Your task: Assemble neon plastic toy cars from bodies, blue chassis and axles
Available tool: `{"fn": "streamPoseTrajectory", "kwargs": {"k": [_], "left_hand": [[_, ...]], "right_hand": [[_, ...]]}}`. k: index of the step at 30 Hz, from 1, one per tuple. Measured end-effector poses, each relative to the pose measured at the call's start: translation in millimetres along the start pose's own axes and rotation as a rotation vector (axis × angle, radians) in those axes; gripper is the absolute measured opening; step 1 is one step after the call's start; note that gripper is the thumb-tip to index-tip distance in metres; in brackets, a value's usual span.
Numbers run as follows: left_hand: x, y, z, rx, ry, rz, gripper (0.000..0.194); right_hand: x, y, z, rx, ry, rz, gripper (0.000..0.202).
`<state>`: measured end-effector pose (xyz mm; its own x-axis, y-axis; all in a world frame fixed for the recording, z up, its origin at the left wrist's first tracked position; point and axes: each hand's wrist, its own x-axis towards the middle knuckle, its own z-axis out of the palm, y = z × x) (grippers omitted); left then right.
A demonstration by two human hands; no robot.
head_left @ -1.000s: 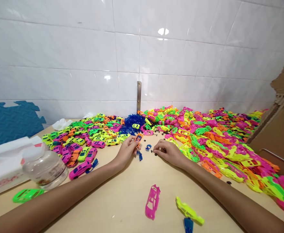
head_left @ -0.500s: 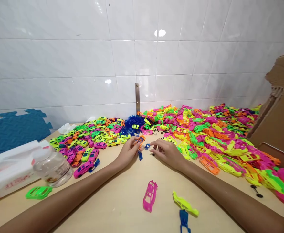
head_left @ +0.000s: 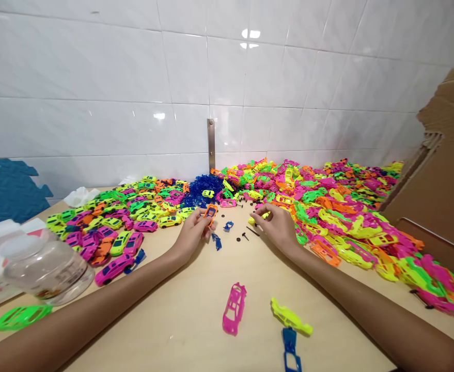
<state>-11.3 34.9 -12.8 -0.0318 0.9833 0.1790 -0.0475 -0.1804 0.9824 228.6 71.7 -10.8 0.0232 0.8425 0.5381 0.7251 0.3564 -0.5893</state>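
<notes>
The left hand (head_left: 191, 235) pinches a small orange toy car (head_left: 210, 212) between thumb and fingertips, lifted just above the tan table (head_left: 180, 320). The right hand (head_left: 279, 227) curls its fingers near a yellow car piece (head_left: 253, 219); whether it grips it is unclear. Between the two sets of fingertips lie small blue parts (head_left: 229, 225) and a black wheel axle (head_left: 245, 236). Beyond the fingers spreads a heap of bright car shells (head_left: 327, 206).

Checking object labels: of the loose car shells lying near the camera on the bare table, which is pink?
The pink shell, lying left of the yellow shell; the green shell lies far left.
</notes>
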Motion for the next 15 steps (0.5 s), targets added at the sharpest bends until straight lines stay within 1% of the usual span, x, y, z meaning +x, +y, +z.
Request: {"fn": "streamPoseTrajectory", "kwargs": {"k": [3, 6, 8, 9, 12, 13, 15], "left_hand": [[0, -1, 0.0, -0.003, -0.014, -0.008, 0.026], [-1, 0, 0.1, -0.001, -0.031, -0.001, 0.024], [-1, 0, -0.2, 0.003, -0.044, 0.007, 0.023], [-1, 0, -0.4, 0.008, -0.05, 0.011, 0.022], [0, 0, -1.0, 0.026, -0.057, 0.02, 0.021], [0, -1, -1.1, 0.032, -0.053, 0.021, 0.021], [0, -1, -1.2, 0.042, -0.048, 0.023, 0.02]], "right_hand": [[4, 2, -5, 0.033, 0.033, -0.005, 0.024], [10, 6, -9, 0.096, 0.075, -0.01, 0.033], [14, 11, -9, 0.176, 0.068, 0.01, 0.038], [16, 13, -8, 0.228, 0.032, 0.018, 0.039], [19, 17, -5, 0.362, -0.15, 0.005, 0.042], [20, 17, -4, 0.375, -0.201, -0.013, 0.042], [19, 18, -3, 0.32, -0.249, -0.077, 0.036]]}}
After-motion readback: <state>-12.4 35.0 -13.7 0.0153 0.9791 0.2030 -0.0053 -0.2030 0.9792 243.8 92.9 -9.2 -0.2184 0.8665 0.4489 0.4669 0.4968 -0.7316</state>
